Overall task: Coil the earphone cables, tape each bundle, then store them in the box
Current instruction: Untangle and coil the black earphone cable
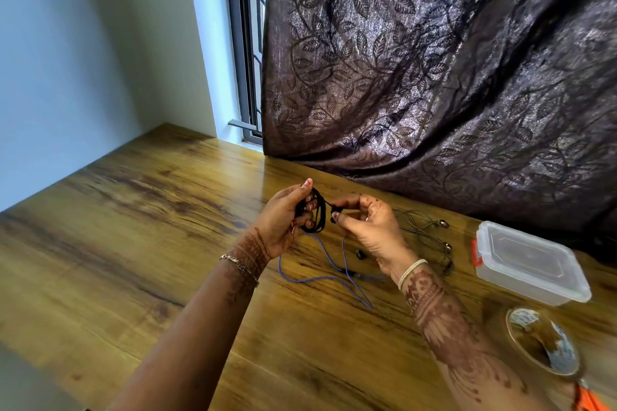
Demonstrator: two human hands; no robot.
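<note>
Gripping the loops of a black cable coil [314,213], the left hand [283,223] holds it above the wooden table [133,227]. The right hand [370,230] pinches that cable's loose end just beside the coil. A blue cable [307,280] lies below, and the closed box [527,264] sits further right.

— What sort of place is this looking like?
— A room in a home. A leaf-patterned curtain [434,77] is hanging just beyond the grip on the cable [321,208], partly covering a barred window [241,43].
— And under the grip?
— A wood-grain table [133,227] is running out to plain walls [66,60] far left of it. Right of the grip, a lidded plastic box [527,257] and tape [526,315] are sitting on it, ordinary household things.
</note>
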